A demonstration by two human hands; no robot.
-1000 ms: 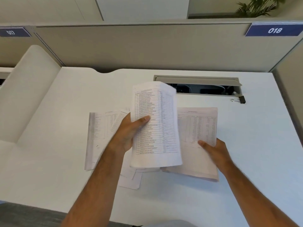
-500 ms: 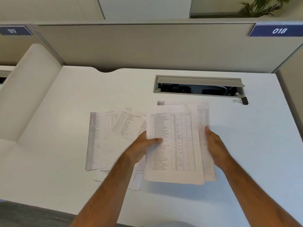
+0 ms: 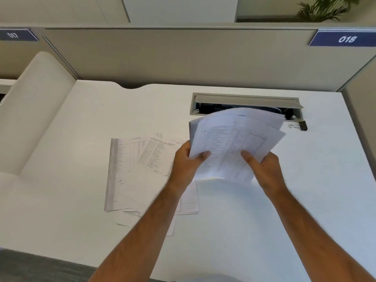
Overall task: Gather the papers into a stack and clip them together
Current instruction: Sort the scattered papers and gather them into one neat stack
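While I am watching through the head camera, both bare hands are holding a fanned bundle of white printed paper sheets (image 3: 234,143) above the white rectangular desk (image 3: 81,139). The left hand (image 3: 186,161) is gripping the bundle at its left lower edge, with the thumb lying on the top sheet and the fingers closed behind it. The right hand (image 3: 262,165) is gripping the lower right part in the same way, thumb on top. The sheets are not aligned; their upper corners are spreading apart and look blurred, and the bundle is tilting up away from the desk.

To the left, more loose white printed sheets (image 3: 138,163) are lying flat on the desk in an untidy overlapping pile, partly under the left forearm.

Near the far right side of the desk, a small black binder clip with silver wire handles (image 3: 300,125) is resting just beside the grey cable slot with its open flap (image 3: 246,102). It is well apart from both hands. Behind the desk, a beige partition wall (image 3: 183,55) is carrying a blue label reading 018 (image 3: 345,39).
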